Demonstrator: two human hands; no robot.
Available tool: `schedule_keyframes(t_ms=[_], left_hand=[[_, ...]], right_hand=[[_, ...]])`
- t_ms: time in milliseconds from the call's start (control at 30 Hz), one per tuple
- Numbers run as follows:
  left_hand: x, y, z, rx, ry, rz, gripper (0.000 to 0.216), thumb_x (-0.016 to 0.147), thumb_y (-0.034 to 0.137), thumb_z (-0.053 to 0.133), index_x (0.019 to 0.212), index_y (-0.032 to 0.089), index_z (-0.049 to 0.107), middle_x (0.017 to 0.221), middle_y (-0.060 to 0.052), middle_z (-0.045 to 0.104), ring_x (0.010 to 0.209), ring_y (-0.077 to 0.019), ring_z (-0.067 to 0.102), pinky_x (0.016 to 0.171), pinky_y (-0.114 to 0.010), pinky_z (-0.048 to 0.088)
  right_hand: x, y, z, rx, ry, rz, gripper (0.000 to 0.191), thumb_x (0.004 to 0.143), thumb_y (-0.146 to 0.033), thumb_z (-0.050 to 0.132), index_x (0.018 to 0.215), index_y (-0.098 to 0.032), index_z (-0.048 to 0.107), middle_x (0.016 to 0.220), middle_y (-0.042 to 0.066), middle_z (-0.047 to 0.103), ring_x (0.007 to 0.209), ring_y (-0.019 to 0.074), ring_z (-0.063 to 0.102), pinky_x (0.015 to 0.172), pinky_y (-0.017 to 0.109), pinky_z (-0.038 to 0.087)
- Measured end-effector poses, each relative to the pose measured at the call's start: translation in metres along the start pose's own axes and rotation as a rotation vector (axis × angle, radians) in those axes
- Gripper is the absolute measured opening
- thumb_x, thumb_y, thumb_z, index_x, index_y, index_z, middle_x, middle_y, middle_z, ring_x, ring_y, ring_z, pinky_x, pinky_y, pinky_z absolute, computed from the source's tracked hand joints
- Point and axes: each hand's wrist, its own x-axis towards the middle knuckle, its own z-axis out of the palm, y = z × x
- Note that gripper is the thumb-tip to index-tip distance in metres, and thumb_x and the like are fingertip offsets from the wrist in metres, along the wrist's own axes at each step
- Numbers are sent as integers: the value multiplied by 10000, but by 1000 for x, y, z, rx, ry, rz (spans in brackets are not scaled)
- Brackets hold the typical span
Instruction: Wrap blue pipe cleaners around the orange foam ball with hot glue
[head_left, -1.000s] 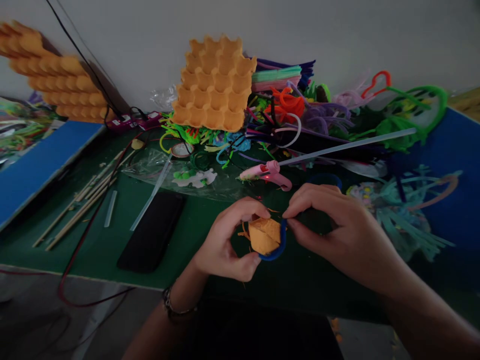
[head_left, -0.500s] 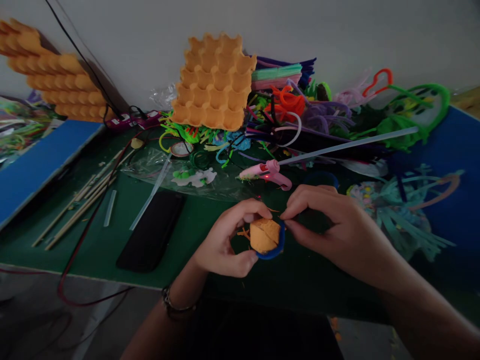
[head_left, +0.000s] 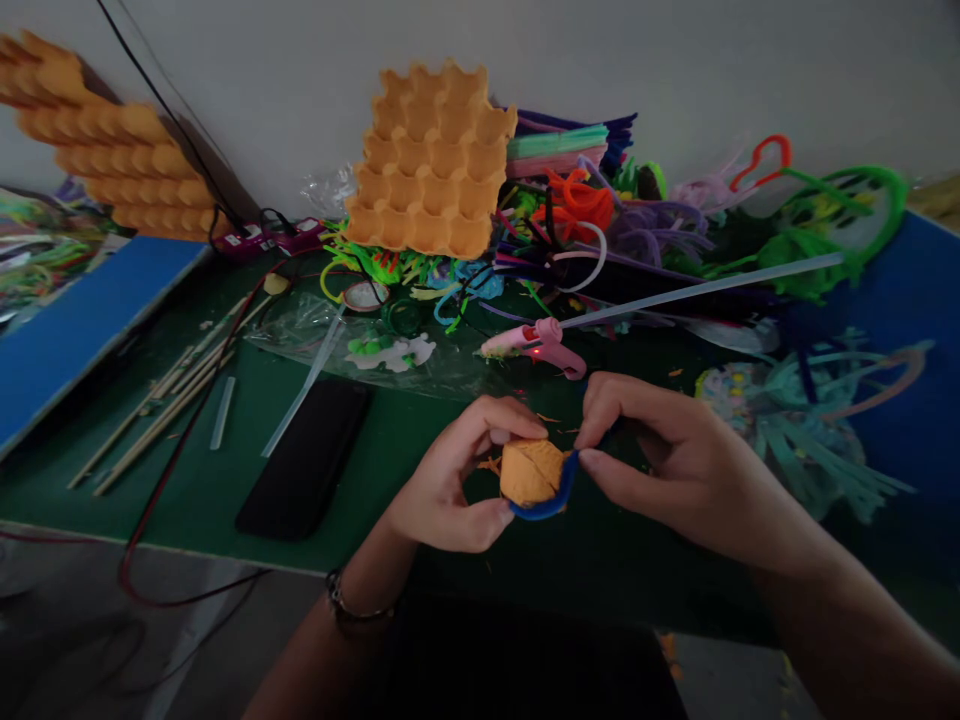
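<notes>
Between its thumb and fingers, my left hand (head_left: 448, 492) grips a small orange egg-carton cup (head_left: 529, 473), its rounded side toward me. Along the cup's lower right rim runs a blue pipe cleaner (head_left: 541, 512). My right hand (head_left: 667, 450) pinches this pipe cleaner with thumb and index finger, just right of the cup, where it stands slightly off the rim. Beyond the hands lies a pink glue gun (head_left: 551, 355) with a red light lit and a long clear glue stick (head_left: 705, 288) in its back.
A black phone (head_left: 304, 458) and several wooden sticks (head_left: 169, 410) lie to the left. An orange egg tray (head_left: 431, 165) stands behind, beside heaped pipe cleaners (head_left: 577, 205). A dark red cable (head_left: 169, 470) hangs over the edge of the green table (head_left: 337, 560).
My right hand has moved slightly right, drawing the blue pipe cleaner away from the cup's right side. My left hand keeps its hold on the cup.
</notes>
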Motion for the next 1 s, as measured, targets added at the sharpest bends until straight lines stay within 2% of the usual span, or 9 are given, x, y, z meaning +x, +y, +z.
schedule_keyframes(t_ms=[267,533,800,1000], left_hand=[[-1,2,-1,97,-23,-7,353,759,356,615,1070,211,535,960,-73,513,788,-159,535,631,-261,471],[3,0,-3,158,-58,45,349,773,367,600,1076,202,544,931,-70,530,799,-165,551,666,-281,487],[2,0,-7,95,-94,3,341,798,332,594,1110,210,532,967,-70,500,828,-154,547,684,-261,484],[2,0,-10,132,-58,-24,342,832,387,564,1127,215,539,1013,-65,489,899,-161,527,749,-257,465]], right_hand=[[-4,1,2,-81,8,26,109,712,-143,508,620,-197,483,585,-45,502,557,83,449,531,243,320],[-4,3,2,-91,-25,44,118,705,-126,518,624,-199,475,591,-64,503,569,74,436,576,251,308],[1,4,2,-66,-78,69,113,707,-138,520,616,-192,481,582,-67,513,556,65,450,549,215,330],[0,6,5,-145,3,45,121,713,-132,530,611,-188,494,572,-68,513,554,62,443,574,227,311]])
